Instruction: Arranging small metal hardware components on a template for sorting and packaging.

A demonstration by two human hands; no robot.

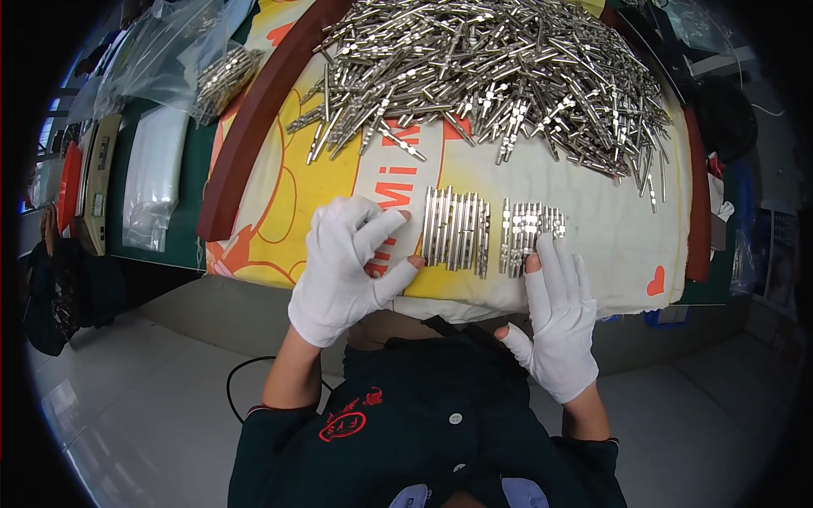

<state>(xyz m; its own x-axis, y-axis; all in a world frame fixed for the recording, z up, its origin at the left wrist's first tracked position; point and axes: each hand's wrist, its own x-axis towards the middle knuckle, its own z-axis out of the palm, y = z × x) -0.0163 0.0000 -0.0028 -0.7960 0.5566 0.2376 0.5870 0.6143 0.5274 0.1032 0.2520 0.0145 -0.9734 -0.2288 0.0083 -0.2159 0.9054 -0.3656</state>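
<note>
Two side-by-side rows of slim silver metal rods lie on a patterned cloth [618, 245] before me. The left row [454, 229] holds several rods set parallel; the right row [527, 222] shows stepped, knobbed sections. My left hand [345, 267], in a white glove with bare thumb and index tips, is just left of the left row. Its thumb and index finger are apart, with nothing visible between them. My right hand [561, 326], gloved likewise, has its fingers stretched toward the right row, fingertips at its lower right end. Whether they press on the rods I cannot tell.
A large loose heap of similar metal rods [491, 76] covers the far part of the cloth. Dark red wooden rails [254, 127] border both sides. At left are a plastic bag of rods [224, 80], clear plastic bags [152, 173] and a beige device [100, 182].
</note>
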